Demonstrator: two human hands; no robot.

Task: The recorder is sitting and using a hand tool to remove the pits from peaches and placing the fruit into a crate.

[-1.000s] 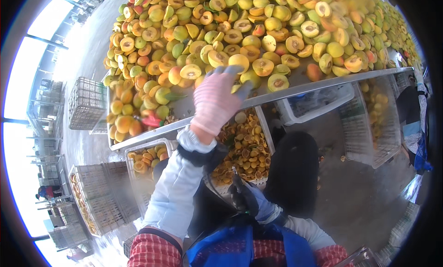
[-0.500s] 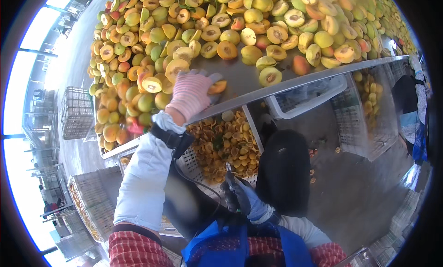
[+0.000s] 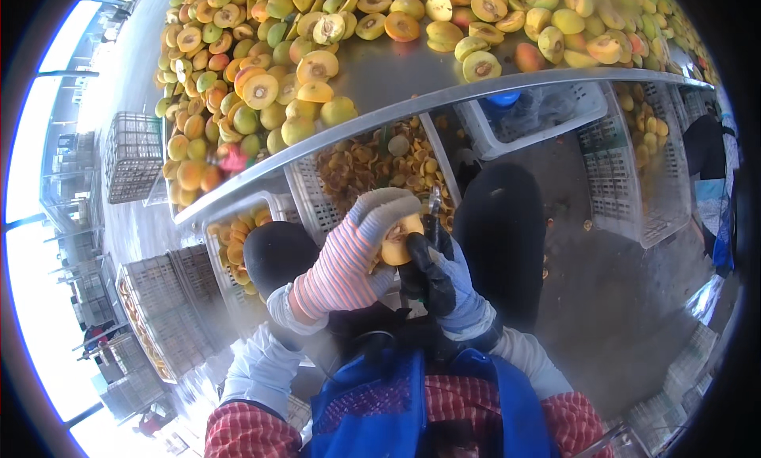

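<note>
In front of my lap, my left hand (image 3: 349,252), in a pink-and-grey striped glove, is closed on a halved yellow peach (image 3: 394,248). Its cut face and dark centre show between the fingers. Right beside it, my right hand (image 3: 448,280), in a blue glove with black fingers, grips a slim hand tool (image 3: 434,204) with a metal tip pointing up. The glove hides most of this tool, so I cannot make out its kind. The right thumb touches the peach half. Above my hands, many whole and halved peaches (image 3: 261,91) cover a metal table (image 3: 380,78).
The table's raised metal rim (image 3: 428,101) runs across just beyond my hands. Below it stands a crate (image 3: 307,190) of halves and scraps. A white bin (image 3: 547,133) and more crates (image 3: 614,173) stand to the right, stacked crates (image 3: 170,299) to the left. Another person (image 3: 705,165) is at far right.
My left hand has come back from the pile to my lap with a peach half. My right hand has risen with its tool to meet it.
</note>
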